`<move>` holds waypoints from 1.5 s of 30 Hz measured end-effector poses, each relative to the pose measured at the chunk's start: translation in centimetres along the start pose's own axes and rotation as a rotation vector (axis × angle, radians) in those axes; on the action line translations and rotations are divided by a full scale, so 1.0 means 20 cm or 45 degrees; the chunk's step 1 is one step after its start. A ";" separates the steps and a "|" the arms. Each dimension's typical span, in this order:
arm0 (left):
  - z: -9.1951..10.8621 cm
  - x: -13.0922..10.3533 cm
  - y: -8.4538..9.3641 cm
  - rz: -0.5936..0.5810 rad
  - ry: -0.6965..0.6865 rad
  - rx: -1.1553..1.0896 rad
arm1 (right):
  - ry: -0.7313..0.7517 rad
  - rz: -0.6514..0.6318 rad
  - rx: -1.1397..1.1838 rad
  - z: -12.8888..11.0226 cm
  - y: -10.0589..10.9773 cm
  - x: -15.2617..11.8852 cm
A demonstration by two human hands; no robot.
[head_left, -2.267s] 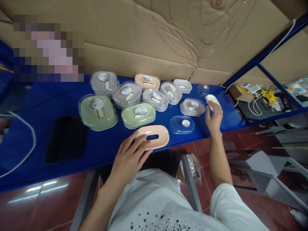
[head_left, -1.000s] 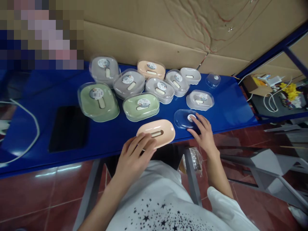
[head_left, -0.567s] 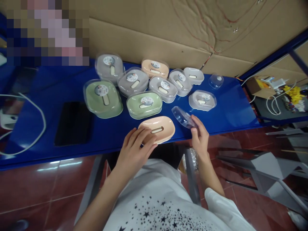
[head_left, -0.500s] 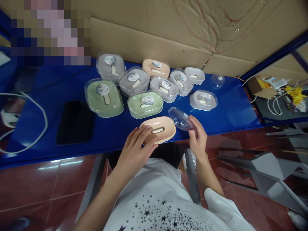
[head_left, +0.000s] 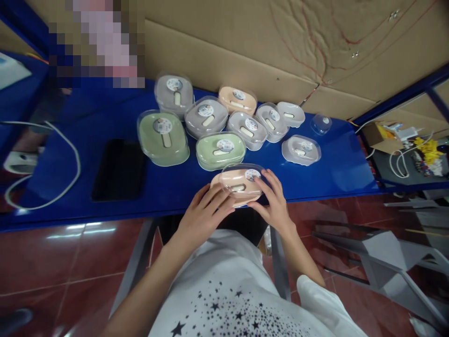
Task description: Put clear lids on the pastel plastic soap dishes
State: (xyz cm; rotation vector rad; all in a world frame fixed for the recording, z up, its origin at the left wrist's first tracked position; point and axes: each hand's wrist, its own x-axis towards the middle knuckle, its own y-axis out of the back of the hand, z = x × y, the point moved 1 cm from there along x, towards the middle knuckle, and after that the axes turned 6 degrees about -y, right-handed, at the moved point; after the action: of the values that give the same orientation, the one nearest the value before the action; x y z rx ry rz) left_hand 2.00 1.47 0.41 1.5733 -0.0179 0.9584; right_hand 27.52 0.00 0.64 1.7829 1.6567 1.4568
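Observation:
A peach plastic dish [head_left: 215,180] with a pale oblong piece in its middle lies at the front edge of the blue table. My left hand [head_left: 206,210] holds its left side, thumb along the near edge and fingers over the rim. My right hand [head_left: 273,199] grips a clear lid [head_left: 242,174] with a round label. The lid hangs over the dish, tilted and shifted to the right; whether it touches the rim, I cannot tell. Just behind stands a green lidded dish [head_left: 206,157].
Several grey lidded dishes [head_left: 203,117], a larger green one [head_left: 163,140] and another peach one [head_left: 231,100] stand behind. An uncovered grey dish [head_left: 293,117] and a loose clear lid [head_left: 321,125] are back right. A black flat object [head_left: 119,171] and white cable [head_left: 75,159] lie left.
My right hand has brought the clear lid left, from beside the peach dish to above it. My left hand stays at the dish's left side. The view has shifted slightly.

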 end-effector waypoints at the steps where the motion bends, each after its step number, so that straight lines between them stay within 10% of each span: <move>1: 0.00 0.00 0.00 -0.007 -0.019 0.018 | 0.006 -0.010 -0.004 0.00 0.00 0.00; 11: -0.03 -0.04 -0.01 -0.040 -0.007 -0.204 | 0.042 -0.004 0.017 0.00 -0.02 -0.02; 20: -0.08 -0.09 0.02 0.304 0.579 -0.533 | 0.125 -0.095 0.145 -0.06 0.00 0.03; 26: -0.13 -0.09 0.04 0.006 0.381 -0.490 | 0.307 -0.236 0.080 -0.07 0.02 0.09; 34: -0.14 -0.08 0.04 0.031 0.359 -0.405 | 0.340 -0.297 0.122 -0.05 0.03 0.10; 40: -0.09 -0.04 0.03 -0.015 0.412 -0.387 | -0.070 0.003 -0.134 0.48 0.33 0.52; 45: 0.01 0.04 -0.01 0.006 0.317 -0.173 | -0.353 -0.351 -0.600 0.99 0.41 1.00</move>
State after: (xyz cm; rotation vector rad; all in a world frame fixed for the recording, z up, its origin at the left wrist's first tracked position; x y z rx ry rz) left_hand 2.79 1.71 0.79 1.3221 0.0863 1.1279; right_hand 44.47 23.03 7.42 1.3632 1.2346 1.2746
